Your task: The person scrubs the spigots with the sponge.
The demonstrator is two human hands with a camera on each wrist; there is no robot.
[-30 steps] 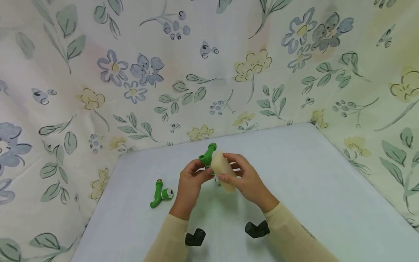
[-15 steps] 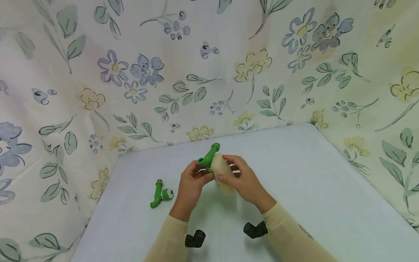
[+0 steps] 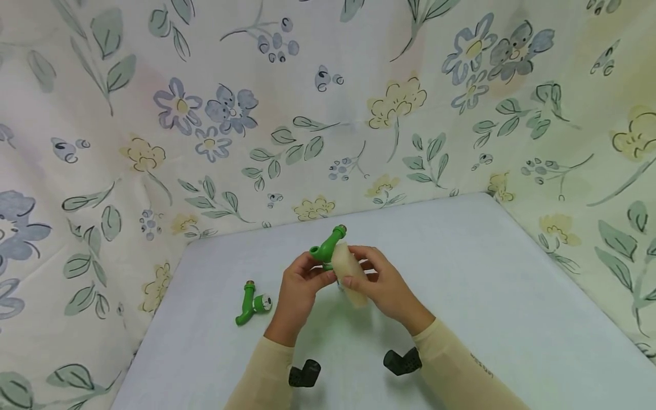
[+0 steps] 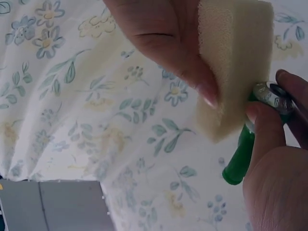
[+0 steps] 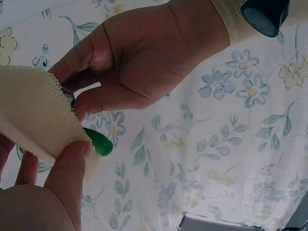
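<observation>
My left hand (image 3: 299,290) pinches a green faucet (image 3: 328,246) by its silver-and-green knob (image 4: 273,98) between thumb and fingers. The faucet is tilted, its threaded end pointing up and away, above the table. In my right hand (image 3: 392,287) is a thick cream-coloured sponge (image 3: 349,276), gripped with the thumb on one face and the fingers on the other. The sponge (image 5: 36,113) lies right against the faucet and covers part of its body in the right wrist view. A second green faucet (image 3: 248,304) with a white-faced knob lies on the table, left of the left hand.
The white-covered table (image 3: 461,296) spans the space below the hands. Behind and beside it hangs a floral curtain (image 3: 328,142). A black wrist camera mount (image 3: 305,373) sits by the left sleeve, and another black mount (image 3: 402,362) by the right sleeve.
The held faucet has tipped a little, its threaded end shifting right. The sponge has slid slightly downward along it with the right hand. The second faucet has stayed put.
</observation>
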